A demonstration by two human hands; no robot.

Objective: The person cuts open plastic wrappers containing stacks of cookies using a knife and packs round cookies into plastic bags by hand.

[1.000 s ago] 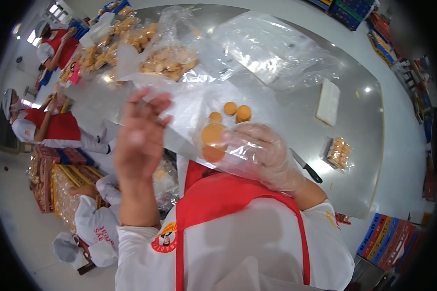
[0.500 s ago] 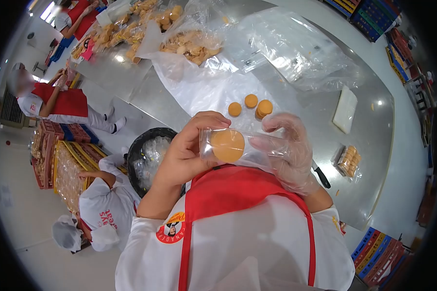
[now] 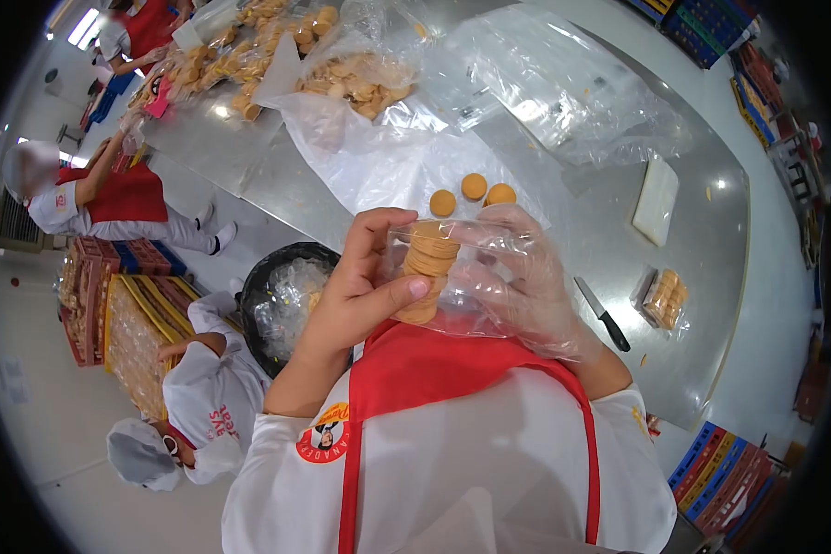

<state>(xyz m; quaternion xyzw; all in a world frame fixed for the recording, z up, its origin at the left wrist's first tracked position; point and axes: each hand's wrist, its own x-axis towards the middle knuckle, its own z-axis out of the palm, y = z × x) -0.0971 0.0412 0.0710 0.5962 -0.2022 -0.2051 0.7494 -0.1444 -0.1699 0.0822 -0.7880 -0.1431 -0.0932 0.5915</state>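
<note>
A stack of round, flat tan biscuits (image 3: 431,251) stands on edge inside a clear plastic bag (image 3: 471,320) in front of my apron. My bare left hand (image 3: 353,284) is closed around the bag's filled end, its thumb pressed across the stack. On the other side my right hand (image 3: 537,288), in a clear plastic glove, grips the bag's loose end; some of its fingers show through the film. Just beyond my hands, loose biscuits (image 3: 473,186) lie by a white plastic sheet (image 3: 342,152) on the steel table (image 3: 563,222).
A black-handled knife (image 3: 605,316), a packed bag of biscuits (image 3: 663,297) and a white slab (image 3: 656,201) lie to the right. Clear bags (image 3: 563,83) and biscuit piles (image 3: 355,78) cover the far side. A black bin (image 3: 249,309), crates (image 3: 138,323) and co-workers (image 3: 120,198) are leftward.
The bag has turned in my hands, so the biscuits show as a stack from the side instead of one round face. My right hand has shifted slightly, uncovering the knife blade.
</note>
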